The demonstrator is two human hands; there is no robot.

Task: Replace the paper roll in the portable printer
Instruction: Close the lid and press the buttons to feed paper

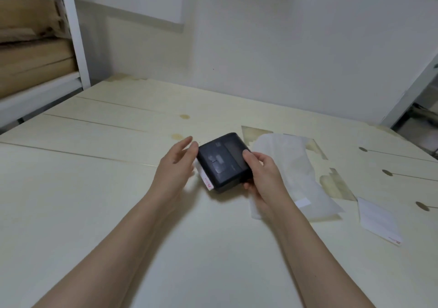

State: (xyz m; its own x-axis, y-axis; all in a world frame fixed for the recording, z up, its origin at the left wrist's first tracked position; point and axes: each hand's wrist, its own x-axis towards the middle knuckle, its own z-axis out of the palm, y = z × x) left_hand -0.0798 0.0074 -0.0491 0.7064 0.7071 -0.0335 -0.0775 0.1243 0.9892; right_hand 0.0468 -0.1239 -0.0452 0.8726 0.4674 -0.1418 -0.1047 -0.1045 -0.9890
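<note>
The portable printer (222,162) is a small black box held a little above the pale wooden table (94,189), its lid closed. A white paper strip (205,181) with red print sticks out from its left side. My right hand (260,175) grips the printer's right end, thumb on top and fingers underneath. My left hand (176,165) is at the printer's left end with fingers spread, fingertips near or touching its corner; whether it grips is unclear. No loose paper roll is visible.
A crumpled translucent white bag (291,172) lies right of the printer. A torn slip of printed paper (379,220) lies further right. White shelving with brown cardboard (33,54) stands at the left; a white wall is behind the table.
</note>
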